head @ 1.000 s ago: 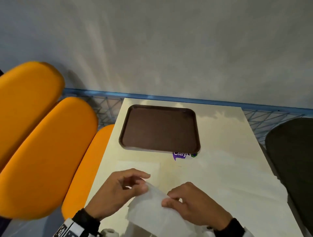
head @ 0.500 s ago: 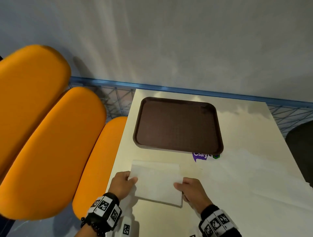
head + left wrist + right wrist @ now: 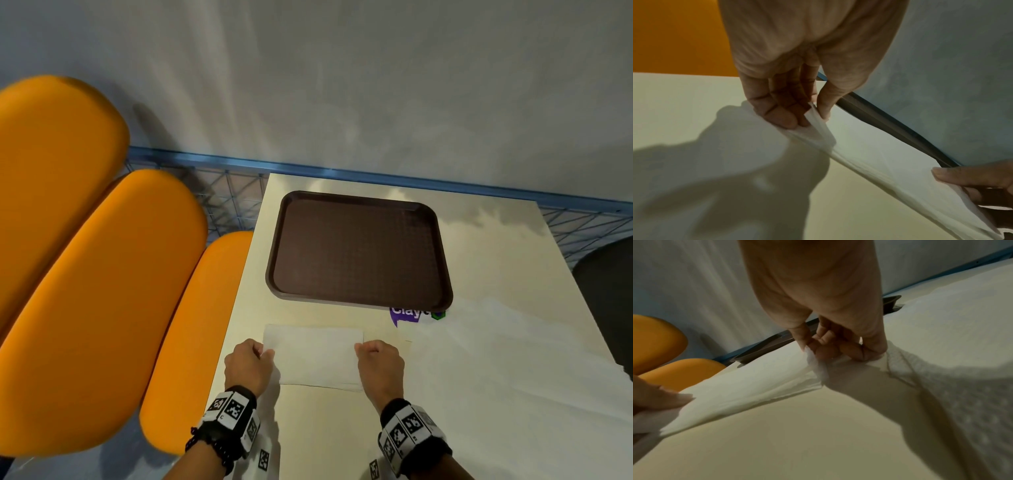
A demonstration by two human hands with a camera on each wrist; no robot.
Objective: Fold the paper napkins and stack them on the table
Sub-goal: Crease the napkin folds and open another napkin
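Both hands, left hand (image 3: 249, 365) and right hand (image 3: 379, 364), are pinching opposite ends of the folded napkin (image 3: 313, 356), apparently lying over another napkin on the table (image 3: 486, 260).

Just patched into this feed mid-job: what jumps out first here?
Both hands at the table's near edge: the left hand and right hand each pinch an end of a folded white paper napkin. Beyond it sits an empty dark brown tray, with bright orange seat cushions along the table's left side.
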